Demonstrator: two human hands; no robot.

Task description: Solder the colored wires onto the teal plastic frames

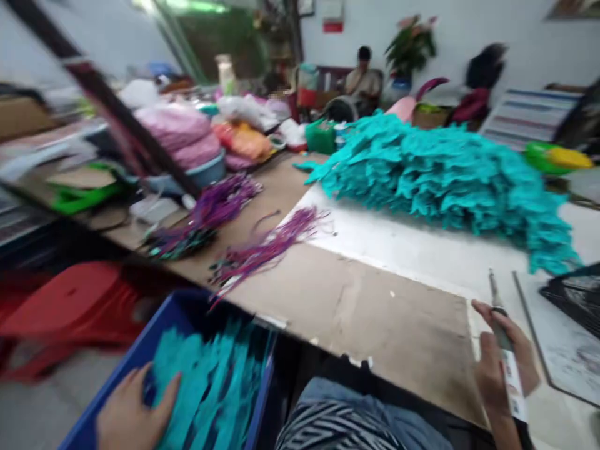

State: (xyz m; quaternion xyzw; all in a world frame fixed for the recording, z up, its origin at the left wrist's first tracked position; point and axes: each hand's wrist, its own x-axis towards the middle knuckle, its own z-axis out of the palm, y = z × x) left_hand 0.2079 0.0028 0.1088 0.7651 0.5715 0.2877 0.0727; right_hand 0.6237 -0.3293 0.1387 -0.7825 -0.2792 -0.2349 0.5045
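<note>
My right hand (509, 356) is wrapped round a soldering iron (510, 381) with a white handle, its metal tip pointing away over the table. At the lower left, my left hand (135, 406) reaches into a blue bin (94, 406), thumb and fingers apart. It is at the near side of a stack of teal fabric pieces (206, 387); whether it touches them is hard to tell through the blur. A large heap of similar teal pieces (435, 175) lies across the table's far right.
Bundles of purple cords (272, 244) lie on the brown tabletop (356, 300). A dark-framed board (567, 350) is at the right. A red stool (75, 300) stands left of the bin. Pink bundles (173, 131) fill a basin, and a person (363, 81) sits far back.
</note>
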